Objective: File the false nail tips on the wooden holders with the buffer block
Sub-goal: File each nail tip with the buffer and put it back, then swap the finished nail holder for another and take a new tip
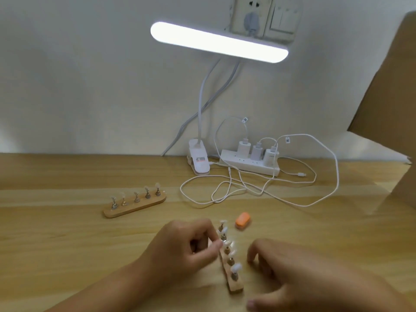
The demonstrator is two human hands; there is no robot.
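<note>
Left hand (184, 248) curled against near wooden holder (235, 285), grip impossible to tell. Right hand (292, 273) loosely curled, empty, just beside it. Buffer block (243, 219) beyond both, untouched; second holder (135, 204) further left.

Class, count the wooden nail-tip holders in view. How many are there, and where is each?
2. The far holder lies farther back on the left. The near holder lies between the left hand and the right hand. None seems hidden.
</note>
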